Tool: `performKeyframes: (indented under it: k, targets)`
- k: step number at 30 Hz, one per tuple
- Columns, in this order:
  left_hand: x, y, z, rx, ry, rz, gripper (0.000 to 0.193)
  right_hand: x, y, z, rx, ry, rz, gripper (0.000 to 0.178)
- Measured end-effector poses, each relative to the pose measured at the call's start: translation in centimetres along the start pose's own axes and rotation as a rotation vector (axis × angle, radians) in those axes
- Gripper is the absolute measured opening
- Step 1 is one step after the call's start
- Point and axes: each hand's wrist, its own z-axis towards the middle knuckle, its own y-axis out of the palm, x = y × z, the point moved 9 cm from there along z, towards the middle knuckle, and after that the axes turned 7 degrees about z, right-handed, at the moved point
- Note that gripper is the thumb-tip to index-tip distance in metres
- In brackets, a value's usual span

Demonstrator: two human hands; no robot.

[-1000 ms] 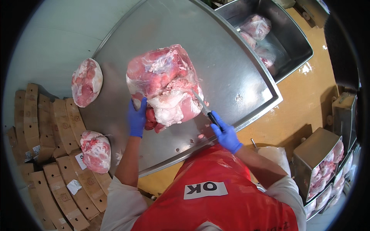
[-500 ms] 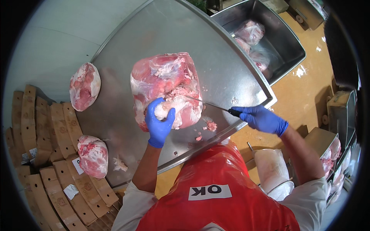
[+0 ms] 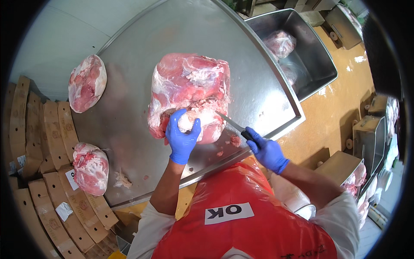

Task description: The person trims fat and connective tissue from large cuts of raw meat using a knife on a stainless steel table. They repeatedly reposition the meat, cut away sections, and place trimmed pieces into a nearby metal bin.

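A big slab of raw meat (image 3: 185, 82) lies in the middle of the steel table (image 3: 129, 151). My left hand (image 3: 183, 138), in a blue glove, grips a pale knob of bone (image 3: 186, 121) at the meat's near side, thumb and fingers curled round it. In my right hand (image 3: 268, 152), also blue-gloved, is a knife (image 3: 233, 123) held by its black handle. Its blade points left, with the tip at the meat's right part beside the bone. Small red scraps (image 3: 235, 140) lie near the meat's lower right edge.
Two smaller meat pieces (image 3: 87, 83) (image 3: 90, 168) sit along the table's left side, with a fat scrap (image 3: 123, 179) nearby. Stacked cardboard boxes (image 3: 60, 207) stand at left. A steel tub (image 3: 321, 60) holding bagged meat (image 3: 280, 43) is beyond the table's right edge.
My right hand has moved left and nearer my body, turning the knife to a steeper slant. The left hand stays on the bone. The whole view has shifted slightly.
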Motion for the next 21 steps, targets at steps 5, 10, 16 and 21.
performKeyframes:
  k: [5, 10, 16, 21]
  targets:
    - [0.3, -0.5, 0.4, 0.055, 0.004, 0.011, 0.050, 3.7, 6.2, 0.9, 0.237, -0.117, -0.090, 0.060]
    - [-0.2, -0.7, 0.1, 0.031, -0.059, -0.058, 0.045, 4.0, 7.5, -1.3, 0.243, -0.153, -0.010, 0.067]
    - [3.5, -1.3, 1.0, 0.081, 0.116, 0.197, 0.034, 11.9, 1.5, -5.9, 0.421, -0.085, -0.120, 0.064]
    - [3.8, -1.3, 1.5, 0.174, 0.077, 0.286, 0.024, 14.3, -0.2, 2.9, 0.304, 0.059, -0.396, 0.056]
